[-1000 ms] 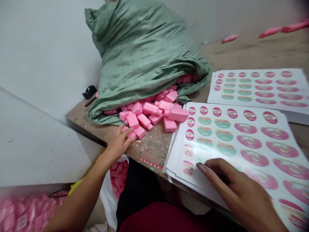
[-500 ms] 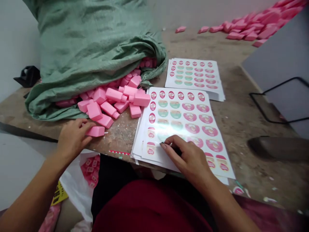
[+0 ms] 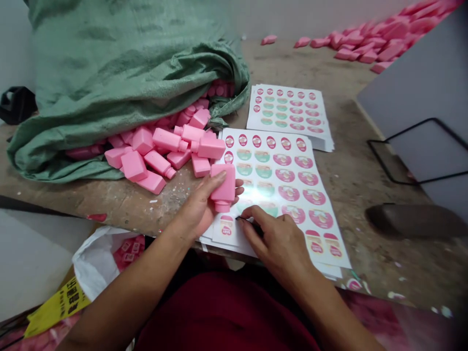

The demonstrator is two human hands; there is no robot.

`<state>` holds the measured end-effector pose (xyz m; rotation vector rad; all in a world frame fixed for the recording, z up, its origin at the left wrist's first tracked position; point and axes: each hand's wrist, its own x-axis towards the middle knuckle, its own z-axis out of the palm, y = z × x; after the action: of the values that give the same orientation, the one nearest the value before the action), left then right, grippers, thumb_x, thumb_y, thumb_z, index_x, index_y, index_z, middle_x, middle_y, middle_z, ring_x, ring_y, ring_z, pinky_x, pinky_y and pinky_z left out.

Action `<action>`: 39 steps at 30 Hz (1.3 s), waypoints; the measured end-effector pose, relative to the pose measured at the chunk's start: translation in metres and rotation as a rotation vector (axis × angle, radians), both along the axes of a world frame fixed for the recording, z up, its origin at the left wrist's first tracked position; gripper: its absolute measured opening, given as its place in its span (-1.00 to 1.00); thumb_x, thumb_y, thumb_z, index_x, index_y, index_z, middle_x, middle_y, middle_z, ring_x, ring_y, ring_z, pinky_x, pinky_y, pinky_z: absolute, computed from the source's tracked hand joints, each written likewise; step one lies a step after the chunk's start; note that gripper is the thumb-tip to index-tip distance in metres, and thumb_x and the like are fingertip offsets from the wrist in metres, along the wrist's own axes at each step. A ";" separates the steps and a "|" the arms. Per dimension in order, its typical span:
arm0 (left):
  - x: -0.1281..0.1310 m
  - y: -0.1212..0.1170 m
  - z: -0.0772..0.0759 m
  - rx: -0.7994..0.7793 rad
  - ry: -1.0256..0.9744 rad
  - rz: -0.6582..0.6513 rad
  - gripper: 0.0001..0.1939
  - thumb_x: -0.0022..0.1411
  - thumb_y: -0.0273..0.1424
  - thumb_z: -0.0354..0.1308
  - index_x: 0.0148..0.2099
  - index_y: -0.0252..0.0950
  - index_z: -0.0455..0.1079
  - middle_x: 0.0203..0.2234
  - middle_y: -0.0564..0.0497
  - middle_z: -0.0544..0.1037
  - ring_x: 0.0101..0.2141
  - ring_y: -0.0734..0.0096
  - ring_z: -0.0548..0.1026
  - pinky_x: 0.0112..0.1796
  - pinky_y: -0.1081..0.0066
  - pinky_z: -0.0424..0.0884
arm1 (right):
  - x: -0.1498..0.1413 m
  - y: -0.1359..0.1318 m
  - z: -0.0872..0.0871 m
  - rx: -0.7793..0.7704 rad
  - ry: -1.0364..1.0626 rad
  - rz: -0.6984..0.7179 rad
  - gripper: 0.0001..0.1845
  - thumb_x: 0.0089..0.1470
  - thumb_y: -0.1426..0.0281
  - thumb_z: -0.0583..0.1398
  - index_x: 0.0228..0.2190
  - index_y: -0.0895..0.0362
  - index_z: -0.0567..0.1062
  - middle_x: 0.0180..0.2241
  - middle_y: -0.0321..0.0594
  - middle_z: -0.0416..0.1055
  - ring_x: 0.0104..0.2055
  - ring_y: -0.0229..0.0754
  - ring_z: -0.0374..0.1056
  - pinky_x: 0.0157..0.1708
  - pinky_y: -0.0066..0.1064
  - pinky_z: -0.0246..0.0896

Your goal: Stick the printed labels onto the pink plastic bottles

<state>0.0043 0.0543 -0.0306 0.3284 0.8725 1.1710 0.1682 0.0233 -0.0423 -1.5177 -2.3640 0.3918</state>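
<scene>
Table (image 3: 387,263): green sack (image 3: 120,63) toward left edge; sticker sheets (image 3: 272,158) at near edge. My left hand (image 3: 197,207) grips one bottle (image 3: 224,185) over the sheets, neck nearward. Judged light, semi-stiff, slightly slippery; I'd hold its flat sides. My right hand (image 3: 285,239) pinches a dark sliver (image 3: 240,218), identity unclear.

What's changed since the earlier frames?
Left hand took hold of a pink, rectangular plastic bottle from the near edge of the pile and moved it right, over the white sheet of oval stickers. Camera view shifted too. Right hand stayed over that sheet; green woven sack still open.
</scene>
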 end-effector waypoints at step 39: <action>0.004 -0.003 -0.006 0.005 0.059 0.044 -0.67 0.17 -0.43 0.25 -0.02 -0.35 0.35 -0.26 -0.11 0.58 -0.19 0.27 0.58 -0.02 0.24 0.39 | 0.010 0.014 0.018 -0.505 0.643 -0.178 -0.62 0.01 0.05 0.21 -0.58 0.06 0.31 -0.64 -0.39 0.22 -0.59 -0.30 0.09 -0.57 -0.44 -0.08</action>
<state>0.0078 0.0517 -0.0365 0.3507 0.9329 1.2094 0.1777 0.0372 -0.0242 -1.4740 -1.6805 1.2842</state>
